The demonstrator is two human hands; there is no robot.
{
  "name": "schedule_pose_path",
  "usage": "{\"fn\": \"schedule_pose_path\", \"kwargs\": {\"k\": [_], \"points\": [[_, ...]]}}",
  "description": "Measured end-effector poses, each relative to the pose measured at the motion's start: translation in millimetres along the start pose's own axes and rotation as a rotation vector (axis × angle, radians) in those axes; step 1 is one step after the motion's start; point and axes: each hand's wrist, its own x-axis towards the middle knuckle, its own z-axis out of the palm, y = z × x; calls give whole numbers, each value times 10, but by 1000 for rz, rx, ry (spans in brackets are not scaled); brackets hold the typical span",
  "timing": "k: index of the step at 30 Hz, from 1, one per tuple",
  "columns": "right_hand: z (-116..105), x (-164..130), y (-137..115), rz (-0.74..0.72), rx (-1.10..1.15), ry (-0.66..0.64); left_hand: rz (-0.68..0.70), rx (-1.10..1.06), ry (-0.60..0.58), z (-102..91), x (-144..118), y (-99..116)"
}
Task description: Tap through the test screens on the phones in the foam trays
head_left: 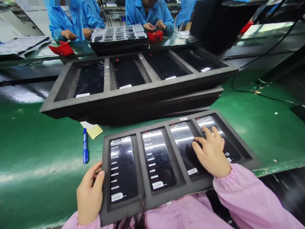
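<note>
Both hands point(89, 194) point(212, 152) on foam tray point(143, 198).

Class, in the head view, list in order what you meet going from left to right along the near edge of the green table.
Blue marker pen → left hand gripping the foam tray → first phone → second phone → third phone → right hand on the screens.
</note>
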Motion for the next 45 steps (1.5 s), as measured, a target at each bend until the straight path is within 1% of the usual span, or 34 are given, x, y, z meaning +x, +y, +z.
{"fn": "schedule_pose_path", "kwargs": {"k": [7, 15, 19, 26, 31, 39, 41, 43, 44, 45], "points": [[29, -22, 24, -25, 38, 26, -40, 45, 23, -27, 11, 46], [14, 1, 36, -101, 192, 43, 28, 16, 24, -11, 15, 25], [27, 2, 49, -106, 210, 42, 28, 11, 23, -14, 25, 7], [22, 14, 44, -123, 202, 49, 22, 13, 33, -13, 19, 60], [20, 11, 46, -114, 252, 64, 41, 5, 36, -7, 23, 54], [-32, 15, 41, -126, 306, 145, 20, 6, 39, -19, 30, 42], [-54, 10, 20, -103, 382, 170, 15, 2, 39, -17, 26, 60], [-70, 9, -15, -14, 572, 164, 0, -8, 38, -5, 24, 87], [-79, 14, -34, 54, 714, 119, -12, -14, 37, 5, 26, 101], [-91, 23, -52, 128, 866, 45, -23, -23, 37, 16, 32, 113]]}}
